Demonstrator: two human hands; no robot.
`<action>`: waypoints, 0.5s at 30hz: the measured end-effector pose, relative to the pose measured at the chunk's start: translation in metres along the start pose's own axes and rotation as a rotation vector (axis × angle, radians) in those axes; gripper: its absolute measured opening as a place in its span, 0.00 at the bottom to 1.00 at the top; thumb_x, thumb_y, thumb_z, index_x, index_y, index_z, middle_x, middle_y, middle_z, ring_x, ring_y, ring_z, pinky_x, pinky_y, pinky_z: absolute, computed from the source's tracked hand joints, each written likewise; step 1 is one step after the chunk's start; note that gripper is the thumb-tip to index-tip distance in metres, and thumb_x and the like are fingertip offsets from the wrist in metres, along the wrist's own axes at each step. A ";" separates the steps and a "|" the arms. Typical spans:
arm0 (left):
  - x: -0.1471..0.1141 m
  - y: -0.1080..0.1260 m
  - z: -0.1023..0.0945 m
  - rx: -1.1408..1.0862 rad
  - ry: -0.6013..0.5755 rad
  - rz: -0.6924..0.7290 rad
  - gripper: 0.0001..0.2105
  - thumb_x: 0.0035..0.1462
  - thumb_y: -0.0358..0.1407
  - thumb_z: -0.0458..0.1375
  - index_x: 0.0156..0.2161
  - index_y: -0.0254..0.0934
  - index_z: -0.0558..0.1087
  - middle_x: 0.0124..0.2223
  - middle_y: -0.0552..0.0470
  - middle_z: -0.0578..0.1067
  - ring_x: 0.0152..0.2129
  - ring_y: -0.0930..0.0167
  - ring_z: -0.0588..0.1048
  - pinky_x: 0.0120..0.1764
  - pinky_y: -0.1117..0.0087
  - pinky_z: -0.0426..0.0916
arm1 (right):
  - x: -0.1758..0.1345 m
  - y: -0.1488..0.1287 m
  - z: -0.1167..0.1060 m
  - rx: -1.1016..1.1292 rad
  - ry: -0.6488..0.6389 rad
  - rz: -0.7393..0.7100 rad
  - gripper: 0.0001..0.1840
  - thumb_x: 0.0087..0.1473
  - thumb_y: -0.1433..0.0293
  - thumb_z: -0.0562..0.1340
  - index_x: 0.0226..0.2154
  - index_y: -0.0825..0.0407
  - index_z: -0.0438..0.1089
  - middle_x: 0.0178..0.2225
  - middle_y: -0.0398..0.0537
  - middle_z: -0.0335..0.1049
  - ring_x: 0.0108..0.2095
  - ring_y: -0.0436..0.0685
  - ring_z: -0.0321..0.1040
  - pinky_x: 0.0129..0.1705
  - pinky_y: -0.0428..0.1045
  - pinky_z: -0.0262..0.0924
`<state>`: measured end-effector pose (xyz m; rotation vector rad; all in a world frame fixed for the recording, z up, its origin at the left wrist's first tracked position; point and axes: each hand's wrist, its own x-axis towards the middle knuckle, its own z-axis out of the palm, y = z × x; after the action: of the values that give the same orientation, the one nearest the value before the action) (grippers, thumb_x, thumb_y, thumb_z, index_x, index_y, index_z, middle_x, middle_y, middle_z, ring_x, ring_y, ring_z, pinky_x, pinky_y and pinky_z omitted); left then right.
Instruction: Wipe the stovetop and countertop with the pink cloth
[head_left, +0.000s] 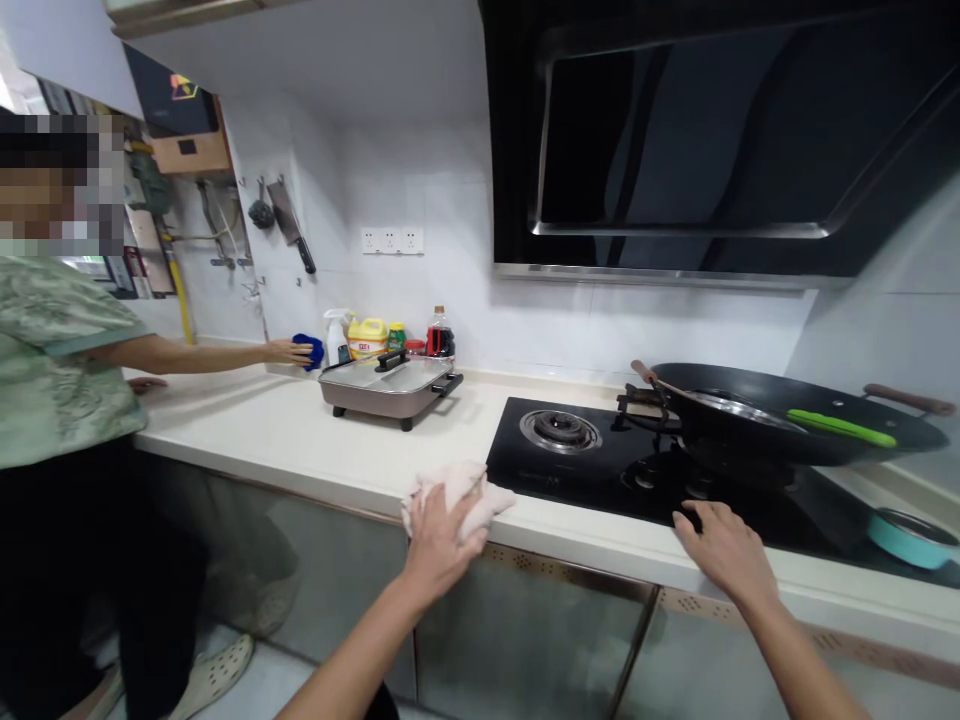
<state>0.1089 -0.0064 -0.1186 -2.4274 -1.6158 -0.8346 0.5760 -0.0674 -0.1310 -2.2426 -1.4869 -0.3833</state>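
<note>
My left hand (442,545) presses a pale pink cloth (457,488) onto the front edge of the white countertop (247,425), its fingers curled over the fabric. Just left of the black gas stove (585,480), the crumpled cloth partly overhangs the edge. My right hand (727,550) holds nothing; it is at the stove's front edge with its fingers loosely apart. Behind it, a large black wok (795,400) sits on the right burner, with a bright green handle (840,427) lying across it.
A lidded electric pan (382,400) stands on the counter, with bottles (367,335) behind it. At the left, another person (67,350) holds a blue cloth (311,350) against the counter's back. A turquoise bowl (911,545) sits far right. The range hood (675,150) hangs above.
</note>
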 end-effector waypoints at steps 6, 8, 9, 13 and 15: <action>0.001 0.087 0.035 -0.203 -0.019 0.336 0.15 0.65 0.46 0.61 0.55 0.54 0.79 0.63 0.45 0.70 0.64 0.51 0.62 0.66 0.40 0.50 | 0.001 0.000 0.001 -0.002 -0.005 0.014 0.32 0.64 0.52 0.46 0.55 0.51 0.73 0.57 0.58 0.70 0.56 0.69 0.68 0.60 0.64 0.59; 0.005 0.113 0.044 -0.196 -0.006 0.427 0.18 0.62 0.45 0.64 0.57 0.53 0.77 0.61 0.44 0.71 0.63 0.53 0.64 0.66 0.42 0.51 | 0.001 0.000 0.001 0.004 0.003 0.013 0.32 0.64 0.52 0.46 0.55 0.50 0.73 0.56 0.58 0.71 0.56 0.69 0.69 0.59 0.63 0.59; 0.008 0.125 0.047 -0.176 -0.014 0.468 0.22 0.61 0.45 0.65 0.60 0.53 0.74 0.60 0.43 0.71 0.62 0.53 0.65 0.66 0.42 0.52 | 0.001 0.000 0.000 0.006 0.008 0.012 0.31 0.64 0.52 0.47 0.55 0.50 0.73 0.56 0.57 0.71 0.56 0.69 0.69 0.59 0.63 0.60; 0.023 0.167 0.052 -0.076 -0.085 0.585 0.40 0.60 0.46 0.64 0.73 0.48 0.53 0.59 0.41 0.71 0.57 0.53 0.68 0.62 0.42 0.55 | 0.000 0.000 -0.001 0.011 0.006 0.020 0.31 0.63 0.52 0.47 0.54 0.50 0.73 0.56 0.57 0.71 0.56 0.69 0.69 0.59 0.64 0.60; 0.030 0.187 0.053 -0.040 -0.108 0.639 0.38 0.60 0.45 0.63 0.71 0.42 0.56 0.57 0.41 0.72 0.54 0.54 0.69 0.61 0.44 0.56 | 0.000 0.001 -0.001 0.013 0.003 0.025 0.31 0.63 0.51 0.47 0.55 0.49 0.73 0.57 0.57 0.70 0.56 0.69 0.68 0.59 0.64 0.60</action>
<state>0.3027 -0.0415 -0.1101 -2.7886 -0.7435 -0.6271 0.5771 -0.0679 -0.1306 -2.2473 -1.4540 -0.3688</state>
